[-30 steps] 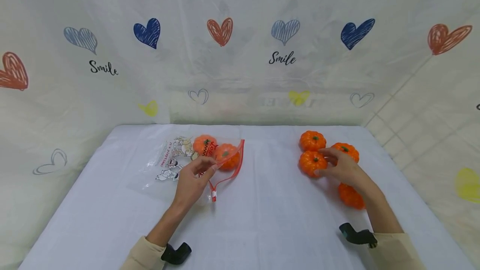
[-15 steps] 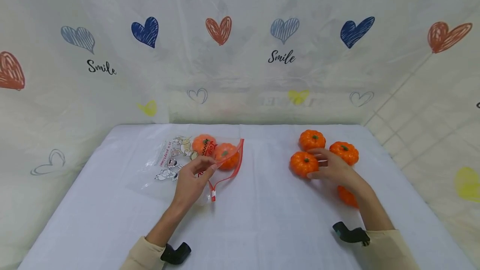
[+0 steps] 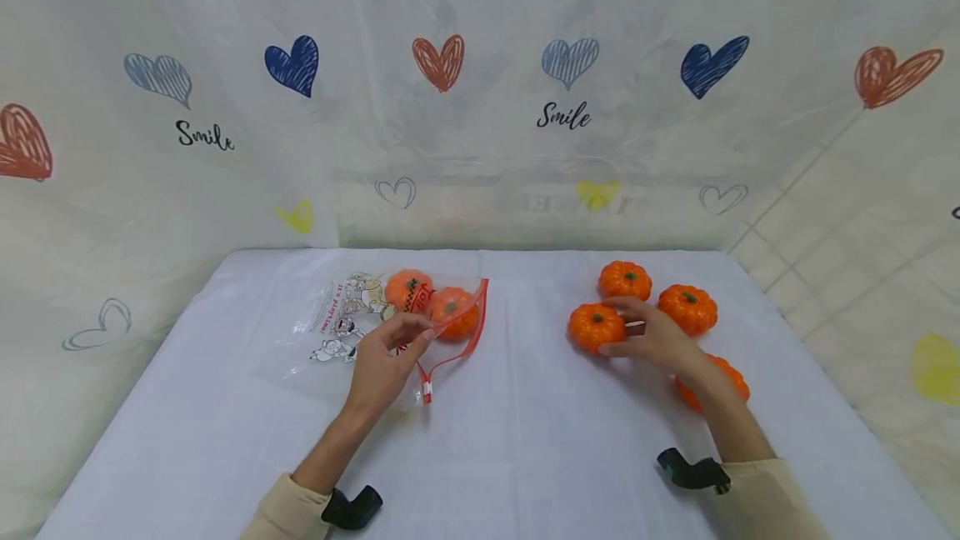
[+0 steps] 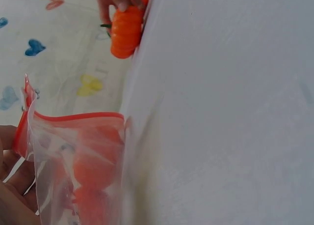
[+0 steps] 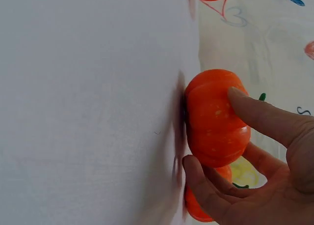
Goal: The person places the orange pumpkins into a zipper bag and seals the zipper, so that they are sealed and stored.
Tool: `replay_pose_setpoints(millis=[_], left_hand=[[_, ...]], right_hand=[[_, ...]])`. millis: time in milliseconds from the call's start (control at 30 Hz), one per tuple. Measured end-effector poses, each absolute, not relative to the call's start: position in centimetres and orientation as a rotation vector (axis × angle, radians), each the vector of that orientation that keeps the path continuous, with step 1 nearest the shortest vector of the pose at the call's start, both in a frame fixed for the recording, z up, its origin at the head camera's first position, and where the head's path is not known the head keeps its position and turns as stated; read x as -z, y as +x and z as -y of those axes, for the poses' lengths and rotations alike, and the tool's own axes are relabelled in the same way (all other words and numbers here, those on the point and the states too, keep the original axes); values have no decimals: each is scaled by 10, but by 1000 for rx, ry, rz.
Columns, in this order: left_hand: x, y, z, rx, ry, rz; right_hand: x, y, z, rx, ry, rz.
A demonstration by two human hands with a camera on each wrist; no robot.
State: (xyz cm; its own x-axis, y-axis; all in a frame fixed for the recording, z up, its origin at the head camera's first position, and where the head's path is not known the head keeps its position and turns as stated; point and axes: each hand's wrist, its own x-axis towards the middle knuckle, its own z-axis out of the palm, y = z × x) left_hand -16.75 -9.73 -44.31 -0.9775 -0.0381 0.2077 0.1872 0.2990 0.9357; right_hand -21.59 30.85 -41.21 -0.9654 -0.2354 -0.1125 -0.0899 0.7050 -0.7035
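My left hand (image 3: 386, 361) pinches the red-edged mouth of a clear plastic zip bag (image 3: 292, 357) printed with cartoon animals. Two orange toy pumpkins (image 3: 454, 312) lie inside it; in the left wrist view the bag (image 4: 54, 176) mouth gapes. To the right, my right hand (image 3: 652, 336) grips another toy pumpkin (image 3: 595, 328) from its right side. The right wrist view shows the thumb on one side of this pumpkin (image 5: 216, 119) and fingers curled at its lower side. It sits at or just above the tabletop; I cannot tell which.
Three more toy pumpkins stand around the right hand: one behind (image 3: 625, 280), one to the right (image 3: 688, 309), and one partly under the forearm (image 3: 733, 377). A white cloth covers the table (image 3: 517, 440). A heart-printed sheet (image 3: 495, 148) hangs behind.
My right hand has moved left with the gripped pumpkin, away from the others and closer to the bag. The left hand and bag have stayed in place.
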Motion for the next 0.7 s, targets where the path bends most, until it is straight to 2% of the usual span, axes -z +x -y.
replay_pose_setpoints(millis=[700], left_hand=[[442, -167, 98, 1752, -147, 2368]], right_hand=[[416, -215, -294, 1330, -212, -2637]])
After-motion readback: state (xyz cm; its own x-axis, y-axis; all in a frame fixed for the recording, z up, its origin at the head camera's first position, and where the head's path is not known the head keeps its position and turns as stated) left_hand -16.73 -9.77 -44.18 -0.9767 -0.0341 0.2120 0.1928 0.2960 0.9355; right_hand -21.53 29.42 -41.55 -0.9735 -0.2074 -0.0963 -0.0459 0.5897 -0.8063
